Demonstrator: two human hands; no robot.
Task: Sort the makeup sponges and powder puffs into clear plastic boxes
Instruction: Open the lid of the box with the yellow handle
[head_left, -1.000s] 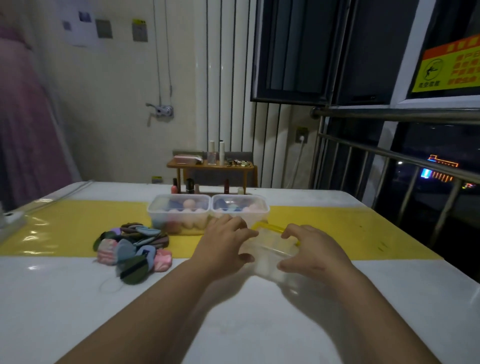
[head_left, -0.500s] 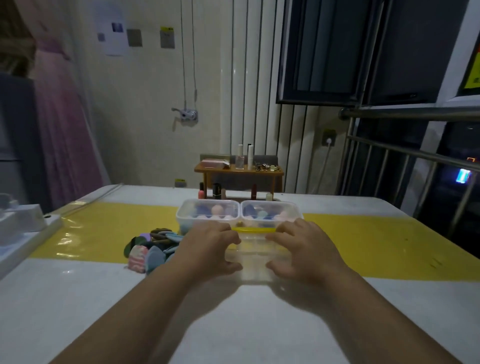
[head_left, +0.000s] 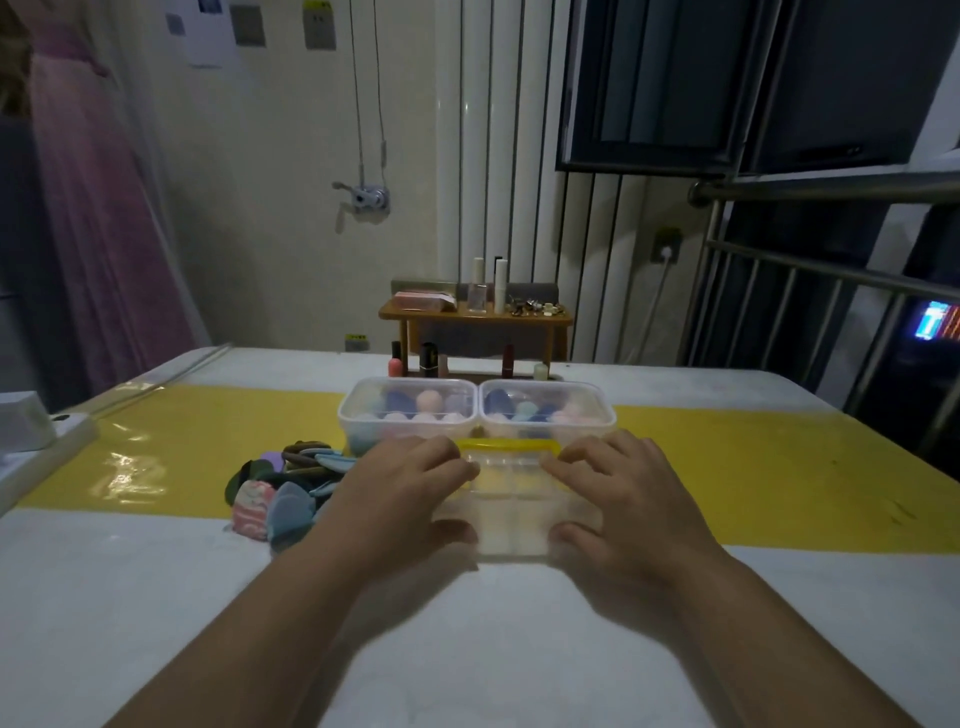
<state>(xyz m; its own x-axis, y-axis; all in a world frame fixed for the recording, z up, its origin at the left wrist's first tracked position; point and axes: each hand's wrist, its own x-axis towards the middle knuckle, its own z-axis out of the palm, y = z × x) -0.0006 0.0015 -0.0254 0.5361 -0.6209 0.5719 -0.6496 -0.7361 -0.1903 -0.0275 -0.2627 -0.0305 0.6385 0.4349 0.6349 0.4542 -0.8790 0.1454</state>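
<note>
Grip, both hands: the left hand (head_left: 410, 493) and the right hand (head_left: 631, 499) grasp a clear rectangular plastic box (head_left: 511, 501) by its two short sides. The fingers curl over its top edge and the thumbs press against the near wall. The box rests on the table (head_left: 467, 649), which is white and crossed by a broad yellow band (head_left: 753, 467); it sits where the near edge of that band meets the white surface. A yellow strip (head_left: 506, 446) runs along the far edge of the box; whether this is a lid or a rim cannot be told, nor can the contents be made out. Just behind stand two more clear plastic tubs, side by side and touching: the left tub (head_left: 408, 423) and the right tub (head_left: 548, 423). Each holds egg-shaped makeup sponges (head_left: 428, 401) in blue, pink and pale tones. Left of the left hand lies a loose heap of flat teardrop-shaped powder puffs (head_left: 283, 483), blue, green, purple and marbled pink. At the far edge of the table, a small wooden shelf (head_left: 475, 317) carries bottles, with lipsticks (head_left: 427, 359) standing beneath.
</note>
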